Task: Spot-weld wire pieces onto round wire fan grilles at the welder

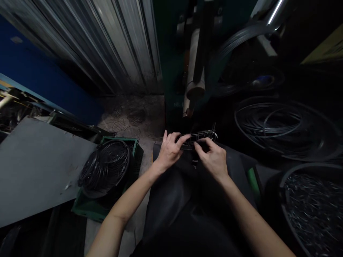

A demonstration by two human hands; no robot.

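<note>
A small wire frame (201, 134), made of thin metal rods with a ring at its right end, is held in front of my lap. My left hand (170, 150) grips its left end, with the thumb lying along the upper rods and the other fingers partly hidden. At the near side of the frame, my right hand (213, 157) pinches with thumb and forefinger; what lies between those fingertips is too dark to make out fully. Just beyond the frame, a machine with two round bars (195, 89) points toward me.
Left of me, a black basin of wire rings (107, 164) sits on a green crate (91, 210) beside a grey sheet (40, 167). At right are coiled wire (278, 119) in a wide tub and a bin of small metal pieces (316, 207). Corrugated metal (118, 43) stands behind.
</note>
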